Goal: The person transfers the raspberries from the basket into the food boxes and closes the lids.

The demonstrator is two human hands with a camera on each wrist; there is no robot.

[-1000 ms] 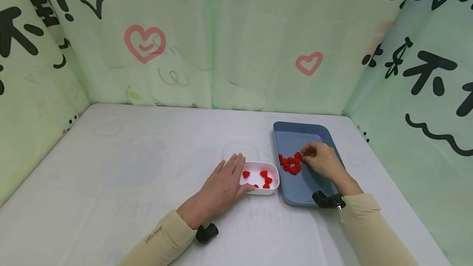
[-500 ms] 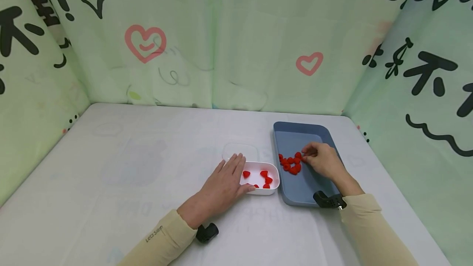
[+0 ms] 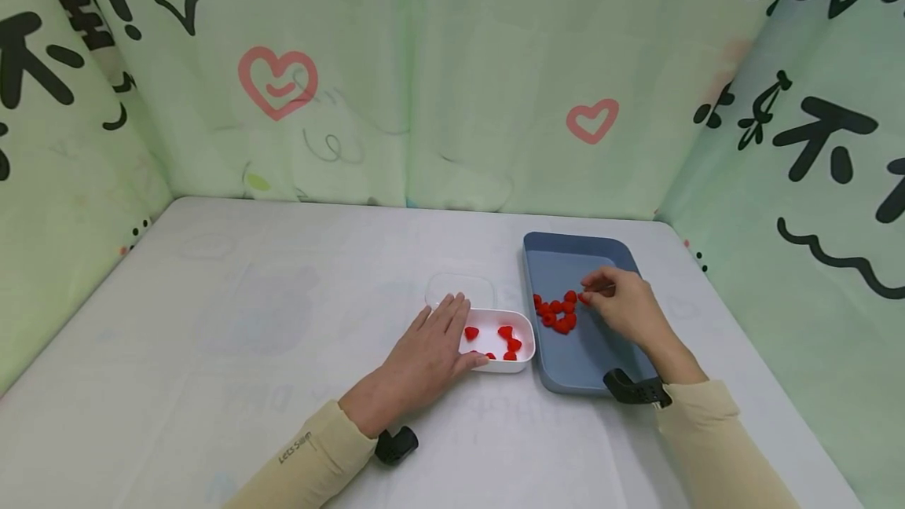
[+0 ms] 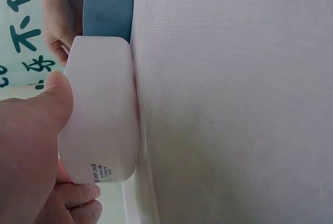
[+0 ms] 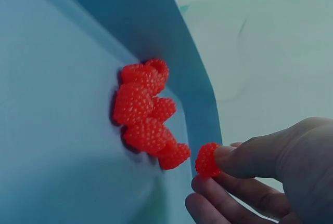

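There are 2 containers side by side on the white bench (image 3: 212, 336): 1 small white box (image 3: 505, 368) and 1 big blue tray (image 3: 576, 368). The box sits just left of the tray, and it is hard to tell if they touch.

In the box there are at least 5 red berries (image 3: 505, 331). They lie spread out, and the hand hides some of the box, so there could be more inside.

In the tray there is a pile of red berries (image 3: 561, 327), next to the tray's left wall. At least 7 can be seen, but they sit so close together that the full number cannot be told.

The right hand (image 3: 625, 309) is over the tray. It pinches 1 more red berry (image 5: 208, 160) between the thumb and fingers, just beside the pile.

The left hand (image 3: 427, 352) is not clenched. Its fingers lie straight along the left end of the box, and its thumb rests on the near edge.

Behind the box lies 1 clear flat piece (image 3: 459, 285) with round corners. On the green cloth (image 3: 452, 100) at the back there are 2 red hearts (image 3: 277, 83).
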